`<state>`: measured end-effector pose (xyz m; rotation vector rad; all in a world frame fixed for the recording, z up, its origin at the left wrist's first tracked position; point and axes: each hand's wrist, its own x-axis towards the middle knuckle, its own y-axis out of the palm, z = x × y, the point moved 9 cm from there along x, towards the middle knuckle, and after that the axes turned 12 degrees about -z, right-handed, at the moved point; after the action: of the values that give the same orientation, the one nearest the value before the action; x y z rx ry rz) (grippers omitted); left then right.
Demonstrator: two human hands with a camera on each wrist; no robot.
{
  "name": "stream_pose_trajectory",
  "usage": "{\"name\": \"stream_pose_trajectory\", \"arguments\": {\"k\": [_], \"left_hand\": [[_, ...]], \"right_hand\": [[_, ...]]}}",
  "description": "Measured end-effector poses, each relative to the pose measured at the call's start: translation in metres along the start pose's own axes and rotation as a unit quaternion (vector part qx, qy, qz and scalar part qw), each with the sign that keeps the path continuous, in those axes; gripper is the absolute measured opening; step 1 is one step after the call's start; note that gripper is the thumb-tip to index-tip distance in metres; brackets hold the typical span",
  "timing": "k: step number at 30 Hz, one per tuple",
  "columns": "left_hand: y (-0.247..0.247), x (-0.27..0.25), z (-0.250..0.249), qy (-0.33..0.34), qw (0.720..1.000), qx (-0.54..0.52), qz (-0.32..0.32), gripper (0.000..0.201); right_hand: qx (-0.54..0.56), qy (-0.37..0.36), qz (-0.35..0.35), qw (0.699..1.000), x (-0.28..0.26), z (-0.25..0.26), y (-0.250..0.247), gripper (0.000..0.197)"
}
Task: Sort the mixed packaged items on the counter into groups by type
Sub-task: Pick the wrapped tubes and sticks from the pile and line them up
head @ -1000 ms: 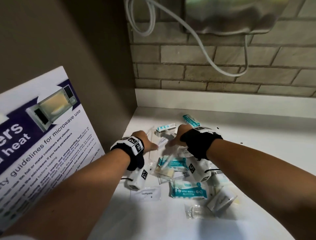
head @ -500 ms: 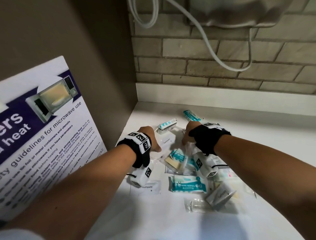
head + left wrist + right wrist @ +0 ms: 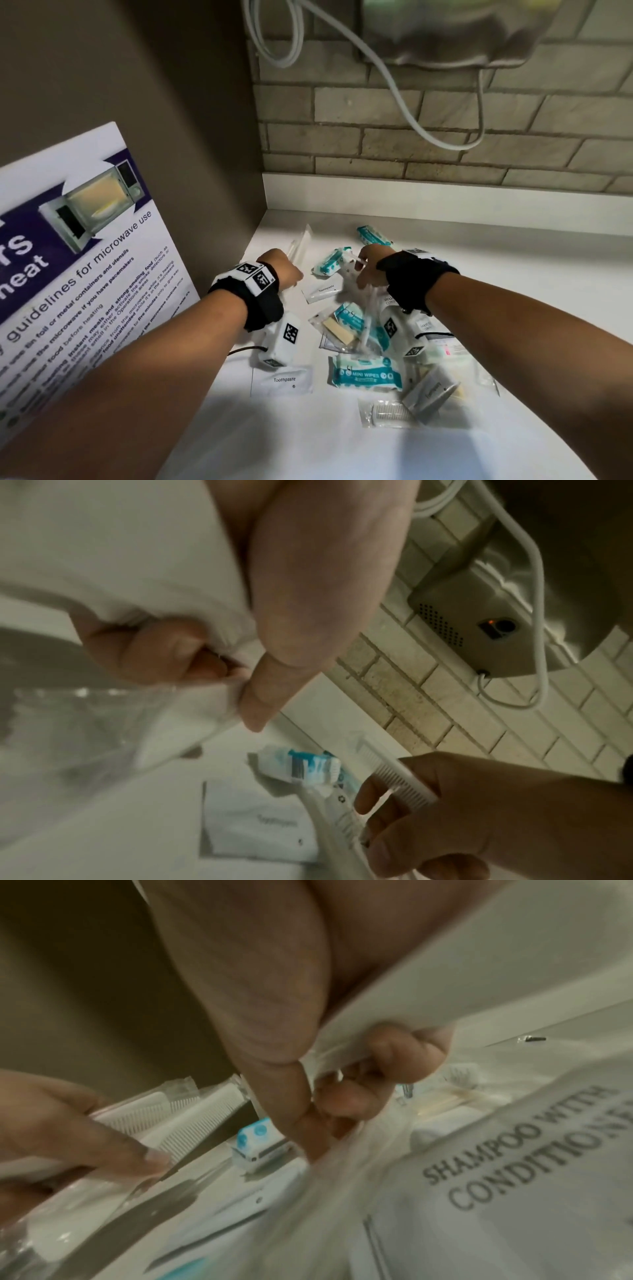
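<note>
Sorting is under way at the corner of the white bench (image 3: 513, 274); the left hand (image 3: 279, 270) has its fingers (image 3: 161, 653) curled and thumb pressed onto a white comb in a clear plastic sleeve (image 3: 298, 245), held near the side wall, apart from the heap; the right hand (image 3: 368, 265) grips a second white comb in a clear wrapper (image 3: 394, 772), lifted just above the mixed pile, its fingers (image 3: 404, 1053) clenched round the wrapper. Below lie a teal-and-white mini wipes pack (image 3: 364, 375), a white toothpaste sachet (image 3: 284, 380), another toothpaste sachet (image 3: 323, 291), small teal-and-white tubes (image 3: 330, 263) and a white sachet printed shampoo with conditioner (image 3: 534, 1164), overlapping. The step in hand looks like gathering the combs into one group; next, both combs probably need setting down together on bare bench by the wall, clear of the pile, before picking out the wipes; slippery film may slide or drag neighbours.
</note>
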<state>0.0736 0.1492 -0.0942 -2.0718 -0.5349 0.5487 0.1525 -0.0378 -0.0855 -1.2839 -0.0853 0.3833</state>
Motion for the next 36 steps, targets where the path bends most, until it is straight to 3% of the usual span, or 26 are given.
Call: {"name": "stream_pose_trajectory", "arguments": {"k": [3,6,11,14,18,21,26,31,36], "left_hand": [[-0.014,0.002,-0.01,0.021,0.998,-0.057,-0.035,0.036],[-0.016,0.0,-0.022,0.047,0.99,-0.129,-0.035,0.038],[-0.017,-0.014,-0.038,0.077,0.973,-0.214,-0.038,0.039],[-0.015,-0.023,-0.045,0.074,0.959,-0.272,-0.028,0.04],[-0.004,-0.034,-0.06,0.057,0.919,-0.39,0.017,0.034],[-0.005,-0.035,-0.073,0.091,0.922,-0.375,-0.003,0.031],[-0.009,-0.036,-0.095,0.119,0.917,-0.381,-0.002,0.061],[-0.014,-0.033,-0.104,0.128,0.917,-0.375,-0.033,0.028],[-0.04,-0.025,-0.1,0.121,0.899,-0.412,-0.085,0.014]], "right_hand": [[0.035,0.015,-0.034,0.999,0.003,-0.002,-0.01,0.035],[0.087,0.037,-0.065,0.993,0.008,-0.006,-0.026,0.018],[0.143,0.04,-0.083,0.985,0.008,-0.008,-0.046,0.016],[0.146,0.021,-0.103,0.984,0.002,-0.006,-0.056,0.016],[0.113,-0.006,-0.131,0.985,-0.011,0.003,-0.064,0.03],[0.097,-0.021,-0.14,0.985,-0.019,0.01,-0.063,0.037],[0.095,-0.038,-0.143,0.984,-0.022,0.02,-0.058,0.039],[0.088,-0.046,-0.141,0.985,-0.023,0.025,-0.055,0.039],[0.058,-0.03,-0.159,0.985,-0.021,0.012,-0.056,0.039]]}}
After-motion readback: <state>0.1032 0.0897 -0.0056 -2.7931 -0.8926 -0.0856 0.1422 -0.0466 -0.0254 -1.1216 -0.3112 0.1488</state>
